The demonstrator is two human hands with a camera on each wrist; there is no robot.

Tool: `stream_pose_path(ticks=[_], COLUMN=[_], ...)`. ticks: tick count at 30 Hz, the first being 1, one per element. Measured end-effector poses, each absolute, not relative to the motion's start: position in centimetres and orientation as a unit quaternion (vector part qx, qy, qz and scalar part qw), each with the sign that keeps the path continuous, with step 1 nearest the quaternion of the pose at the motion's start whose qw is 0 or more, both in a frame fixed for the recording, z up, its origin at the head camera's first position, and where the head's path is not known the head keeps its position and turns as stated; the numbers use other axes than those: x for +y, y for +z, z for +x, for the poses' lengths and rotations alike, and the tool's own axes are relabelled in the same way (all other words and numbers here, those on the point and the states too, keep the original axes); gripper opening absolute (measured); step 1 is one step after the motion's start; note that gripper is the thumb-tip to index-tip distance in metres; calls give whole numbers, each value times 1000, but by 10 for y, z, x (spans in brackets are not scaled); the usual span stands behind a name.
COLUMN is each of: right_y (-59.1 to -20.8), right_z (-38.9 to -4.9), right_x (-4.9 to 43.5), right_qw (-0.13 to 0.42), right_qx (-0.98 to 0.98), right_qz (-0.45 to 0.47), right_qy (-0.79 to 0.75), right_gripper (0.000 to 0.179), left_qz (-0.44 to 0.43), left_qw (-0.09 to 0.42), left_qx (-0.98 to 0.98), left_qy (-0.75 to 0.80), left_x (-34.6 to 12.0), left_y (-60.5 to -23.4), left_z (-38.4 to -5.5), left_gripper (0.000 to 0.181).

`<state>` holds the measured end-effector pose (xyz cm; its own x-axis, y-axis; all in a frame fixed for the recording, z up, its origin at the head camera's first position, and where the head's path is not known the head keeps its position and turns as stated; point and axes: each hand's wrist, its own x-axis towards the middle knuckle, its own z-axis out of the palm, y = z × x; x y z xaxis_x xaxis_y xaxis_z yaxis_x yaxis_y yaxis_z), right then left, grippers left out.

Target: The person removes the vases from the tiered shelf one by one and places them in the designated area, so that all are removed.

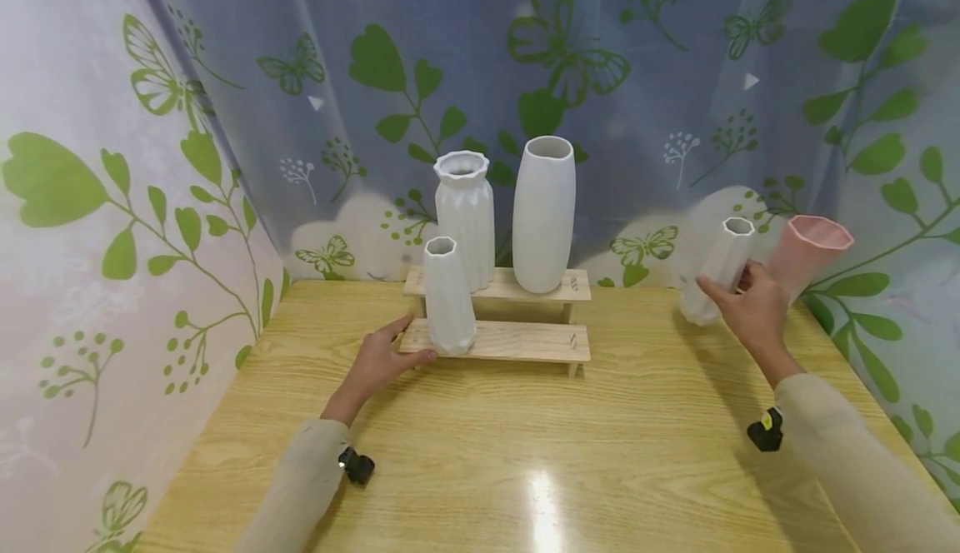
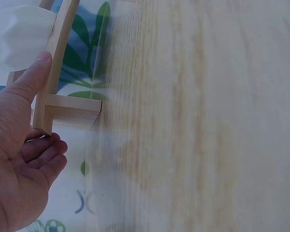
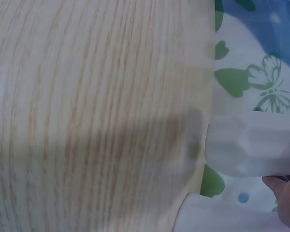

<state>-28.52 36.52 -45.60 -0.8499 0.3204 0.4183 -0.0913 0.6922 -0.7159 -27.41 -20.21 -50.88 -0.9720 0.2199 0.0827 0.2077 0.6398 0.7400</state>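
My left hand [image 1: 378, 361] grips the left end of the lower step of a two-tier wooden stand [image 1: 525, 341]; in the left wrist view the thumb lies along the board's edge, the other fingers curled at its end. A slim white faceted vase [image 1: 448, 303] stands on that step, beside the hand. On the upper step are a white vase with a scalloped rim [image 1: 465, 211] and a tall smooth white vase [image 1: 545, 220]. At the right, my right hand [image 1: 757, 307] holds another white faceted vase [image 1: 720, 266], tilted; whether its base touches the table cannot be told.
A pink vase [image 1: 810, 249] with a wide mouth stands just right of my right hand, partly hidden by it. The wooden table [image 1: 480, 445] reaches back to a patterned curtain [image 1: 465, 20], which also hangs along both sides.
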Motion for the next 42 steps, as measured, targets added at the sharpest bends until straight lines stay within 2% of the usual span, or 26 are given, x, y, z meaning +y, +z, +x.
stream_pose_path(ticks=[28, 42], right_y=[-472, -469], right_z=[-285, -286], right_x=[380, 384], right_qw=[248, 215], right_qx=[-889, -891], right_qz=[-106, -99], right_qy=[371, 387], right_gripper=[69, 76], left_qz=[122, 119], left_qw=[2, 4], left_qx=[906, 907], left_qy=[405, 403], left_x=[-199, -201], left_y=[-511, -509], left_z=[-274, -274], left_gripper=[99, 101])
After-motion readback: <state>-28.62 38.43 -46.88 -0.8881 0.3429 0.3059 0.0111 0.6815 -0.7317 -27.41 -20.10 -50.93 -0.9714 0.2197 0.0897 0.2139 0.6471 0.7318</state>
